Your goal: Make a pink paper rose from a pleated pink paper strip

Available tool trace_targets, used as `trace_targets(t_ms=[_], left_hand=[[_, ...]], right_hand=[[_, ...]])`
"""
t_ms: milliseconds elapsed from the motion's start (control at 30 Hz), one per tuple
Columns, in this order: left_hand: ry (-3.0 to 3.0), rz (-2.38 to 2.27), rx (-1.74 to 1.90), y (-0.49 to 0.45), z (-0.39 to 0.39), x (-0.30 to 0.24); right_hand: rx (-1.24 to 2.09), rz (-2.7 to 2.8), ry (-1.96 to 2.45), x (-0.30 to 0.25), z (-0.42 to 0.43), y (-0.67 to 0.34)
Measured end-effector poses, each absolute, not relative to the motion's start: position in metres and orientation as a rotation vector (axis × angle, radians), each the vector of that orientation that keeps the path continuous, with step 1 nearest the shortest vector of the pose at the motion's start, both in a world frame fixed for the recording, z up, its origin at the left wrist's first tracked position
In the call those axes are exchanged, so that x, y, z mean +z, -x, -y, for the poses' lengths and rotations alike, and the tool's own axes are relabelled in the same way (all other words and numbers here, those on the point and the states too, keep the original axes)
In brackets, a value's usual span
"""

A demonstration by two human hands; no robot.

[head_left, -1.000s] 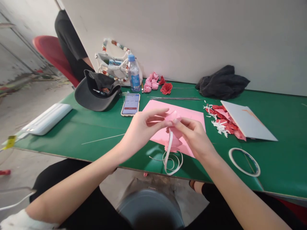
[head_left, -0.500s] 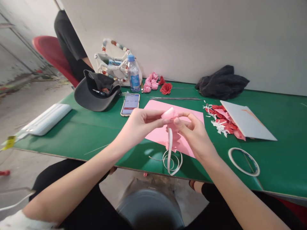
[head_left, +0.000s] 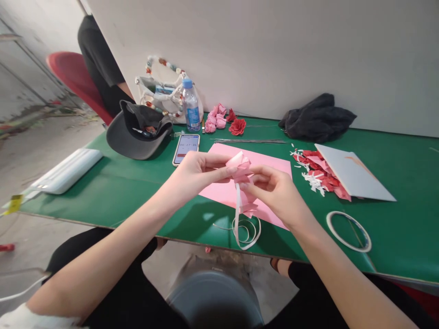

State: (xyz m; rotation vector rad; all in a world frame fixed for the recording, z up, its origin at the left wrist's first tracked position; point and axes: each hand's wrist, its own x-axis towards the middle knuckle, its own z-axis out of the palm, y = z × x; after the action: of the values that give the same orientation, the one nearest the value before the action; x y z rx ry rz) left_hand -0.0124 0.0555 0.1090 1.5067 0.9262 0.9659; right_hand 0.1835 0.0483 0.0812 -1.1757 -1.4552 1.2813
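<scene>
Over the middle of the green table, my left hand (head_left: 207,168) pinches the rolled upper end of a pink paper strip (head_left: 242,167) with a wavy edge. My right hand (head_left: 270,185) has its thumb and fingers closed on the strip's right side, a little lower. The rest of the strip hangs below my fingers. A narrow white tape (head_left: 237,214) dangles from it and curls into loops on the table. Under both hands lies a flat pink paper sheet (head_left: 219,192), partly hidden by them.
Behind the sheet are pink paper flowers (head_left: 216,118), a red paper flower (head_left: 237,127), thin wires (head_left: 248,140) and a phone (head_left: 186,148). Red and pink scraps (head_left: 324,176), a grey-white board (head_left: 355,173) and a tape roll (head_left: 349,231) lie right; a cap (head_left: 137,130) and bottle (head_left: 191,105) stand left.
The rolled paper has tilted and shifted slightly left, showing more of its folds. My right hand has slid lower along the strip, and the white tape has swung left.
</scene>
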Motion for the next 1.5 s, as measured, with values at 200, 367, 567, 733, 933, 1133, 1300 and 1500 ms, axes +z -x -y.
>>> trace_targets(t_ms=[200, 367, 567, 733, 933, 1133, 1300, 1500], left_hand=[[-1.563, -0.952, 0.887, 0.016, -0.058, 0.109], [-1.532, -0.94, 0.917, 0.012, -0.054, 0.108], [-1.526, -0.894, 1.037, 0.005, -0.051, 0.101], [-1.576, -0.956, 1.072, 0.003, -0.052, 0.098], [-1.648, -1.049, 1.101, 0.004, -0.051, 0.097], [-1.599, -1.078, 1.142, 0.0, -0.047, 0.09], [-1.5, -0.937, 1.062, 0.004, -0.051, 0.093], [-1.485, -0.948, 1.055, 0.009, -0.055, 0.101]], right_hand=[[1.339, 1.503, 1.175, 0.083, -0.047, -0.184], [1.363, 1.478, 1.161, 0.085, -0.047, -0.183], [1.428, 1.391, 1.156, 0.083, -0.049, -0.183], [1.491, 1.337, 1.131, 0.081, -0.051, -0.186], [1.522, 1.351, 1.066, 0.082, -0.051, -0.186], [1.403, 1.345, 1.103, 0.079, -0.05, -0.184], [1.358, 1.375, 1.113, 0.078, -0.05, -0.184], [1.126, 1.431, 1.168, 0.074, -0.051, -0.181]])
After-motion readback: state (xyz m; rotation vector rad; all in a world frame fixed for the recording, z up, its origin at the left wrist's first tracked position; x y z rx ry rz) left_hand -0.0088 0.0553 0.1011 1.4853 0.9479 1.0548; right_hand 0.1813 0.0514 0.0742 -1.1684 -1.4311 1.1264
